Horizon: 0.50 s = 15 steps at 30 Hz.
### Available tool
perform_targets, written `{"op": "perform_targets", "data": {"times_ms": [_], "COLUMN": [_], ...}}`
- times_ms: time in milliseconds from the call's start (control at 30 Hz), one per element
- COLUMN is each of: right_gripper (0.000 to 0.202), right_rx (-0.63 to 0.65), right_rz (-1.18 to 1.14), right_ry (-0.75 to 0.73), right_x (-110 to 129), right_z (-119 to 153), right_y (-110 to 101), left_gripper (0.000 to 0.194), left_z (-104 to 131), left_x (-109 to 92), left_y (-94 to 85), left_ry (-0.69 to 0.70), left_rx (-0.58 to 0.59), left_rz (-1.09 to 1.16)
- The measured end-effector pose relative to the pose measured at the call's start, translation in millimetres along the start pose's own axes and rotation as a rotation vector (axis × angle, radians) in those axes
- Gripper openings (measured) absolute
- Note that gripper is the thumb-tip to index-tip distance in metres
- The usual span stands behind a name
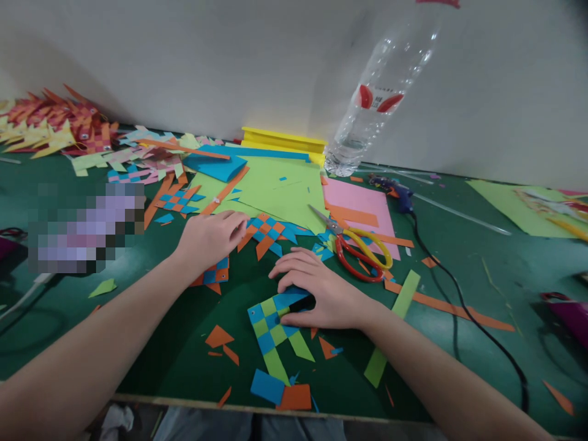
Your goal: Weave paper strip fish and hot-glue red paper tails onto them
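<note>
Your forearms (404,352) are right up close. Right hand (316,294) has its fingers loosely spread, thumb on the blue-and-green woven paper fish (266,327) on the green table (174,343). Your left hand (214,239) is curled beside the orange-and-blue fish (266,229), can't tell if it's pinching anything. Scissors (339,228) sit just past your right, bottle (367,116) farther back.

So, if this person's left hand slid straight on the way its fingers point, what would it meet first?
Probably the orange-and-blue checkered woven-paper fish just past the left hand; whether they already touch, I can't tell from this view.
</note>
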State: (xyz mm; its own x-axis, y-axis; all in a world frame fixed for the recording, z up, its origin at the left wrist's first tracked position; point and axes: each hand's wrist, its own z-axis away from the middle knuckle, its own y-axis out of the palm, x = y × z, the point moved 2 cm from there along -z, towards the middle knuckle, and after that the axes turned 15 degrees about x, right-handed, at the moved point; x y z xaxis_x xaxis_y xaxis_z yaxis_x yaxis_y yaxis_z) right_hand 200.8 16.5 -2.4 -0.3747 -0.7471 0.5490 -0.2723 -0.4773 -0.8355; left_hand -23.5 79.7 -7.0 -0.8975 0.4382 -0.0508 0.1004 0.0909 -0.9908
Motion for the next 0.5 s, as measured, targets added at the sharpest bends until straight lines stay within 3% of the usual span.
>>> {"op": "perform_targets", "data": {"times_ms": [133,233,333,500], "right_gripper": [0.023,0.017,0.022,0.028], "right_rx": [-0.019,-0.074,-0.204,-0.462], "right_rz": [-0.105,-0.186,-0.281,-0.473], "right_ry": [0.031,0.059,0.130,0.298], "right_x": [-1,-4,-8,-14], "right_z": [-1,-1,1,4], "right_y": [-1,0,-1,-3], "left_gripper": [0.035,0.034,0.034,0.036], "left_z": [2,3,2,1], "left_x": [-4,-11,-20,-31], "left_y": [-5.9,-9.5,-11.6,-6.0], "left_ry": [0.024,0.100,0.130,0.091], "left_rx": [-0.046,0.002,0.099,0.247], "left_rz": [0.214,0.444,0.696,1.387]}}
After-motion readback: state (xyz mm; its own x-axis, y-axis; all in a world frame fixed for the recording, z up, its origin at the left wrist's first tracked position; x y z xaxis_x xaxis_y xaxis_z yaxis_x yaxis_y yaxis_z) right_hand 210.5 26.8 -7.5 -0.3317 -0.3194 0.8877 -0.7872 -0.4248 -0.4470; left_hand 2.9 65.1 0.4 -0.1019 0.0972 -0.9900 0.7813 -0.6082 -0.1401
